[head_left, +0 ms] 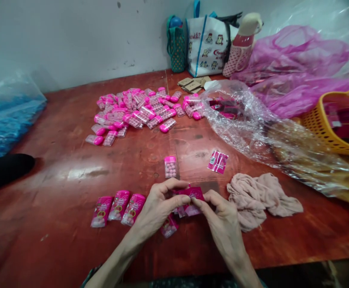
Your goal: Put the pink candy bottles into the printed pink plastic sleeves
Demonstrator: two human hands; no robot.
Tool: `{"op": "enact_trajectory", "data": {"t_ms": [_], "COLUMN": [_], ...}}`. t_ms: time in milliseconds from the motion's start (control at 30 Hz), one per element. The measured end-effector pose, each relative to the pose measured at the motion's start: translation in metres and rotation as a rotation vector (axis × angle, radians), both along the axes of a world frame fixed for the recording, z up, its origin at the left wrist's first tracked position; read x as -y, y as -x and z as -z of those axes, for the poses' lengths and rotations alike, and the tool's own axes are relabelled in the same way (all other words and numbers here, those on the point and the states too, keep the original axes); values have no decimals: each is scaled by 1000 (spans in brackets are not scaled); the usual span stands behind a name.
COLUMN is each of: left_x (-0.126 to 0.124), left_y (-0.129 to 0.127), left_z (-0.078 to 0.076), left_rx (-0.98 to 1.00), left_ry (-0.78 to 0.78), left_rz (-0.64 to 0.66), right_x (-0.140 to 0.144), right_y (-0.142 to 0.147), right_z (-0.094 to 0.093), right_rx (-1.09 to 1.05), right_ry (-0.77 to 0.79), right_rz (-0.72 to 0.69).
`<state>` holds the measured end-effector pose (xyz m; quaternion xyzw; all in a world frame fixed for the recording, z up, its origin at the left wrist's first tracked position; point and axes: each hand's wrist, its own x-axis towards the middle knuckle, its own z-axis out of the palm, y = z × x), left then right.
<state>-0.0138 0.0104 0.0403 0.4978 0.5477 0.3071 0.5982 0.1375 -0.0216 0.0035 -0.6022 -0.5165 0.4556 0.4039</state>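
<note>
My left hand (164, 202) and my right hand (222, 214) meet at the table's front, fingers closed in pinches on a shiny pink printed wrapper (197, 193). Whether anything is inside it, I cannot tell. Partly hidden below my left hand lies a wrapped candy box (168, 227). To the left, three more wrapped candy boxes (119, 205) lie in a row. Just beyond my hands is a clear candy box (170, 168) with a pink cap and round pink sweets. A flat pink wrapper (218, 162) lies to its right.
A heap of clear candy boxes (138, 110) covers the back middle. Right of my hands lies a crumpled beige cloth (261, 198). Clear plastic film (237, 128) and a yellow basket (315, 118) stand farther right. A bag of blue pieces (6, 124) is at left.
</note>
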Motion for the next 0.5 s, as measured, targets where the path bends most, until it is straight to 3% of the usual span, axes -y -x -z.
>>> {"op": "enact_trajectory", "data": {"t_ms": [100, 300, 500], "left_x": [0, 6, 13], "left_y": [-4, -7, -4], "left_z": [3, 9, 14], "left_rx": [102, 82, 197], "left_ry": [11, 17, 112], "left_rz": [-5, -157, -292], "right_x": [1, 3, 5], "right_y": [0, 7, 21], "right_z": [-5, -4, 0], "right_rx": [-2, 40, 112], "right_ry": [-3, 61, -71], "right_rz": [-45, -56, -85]}}
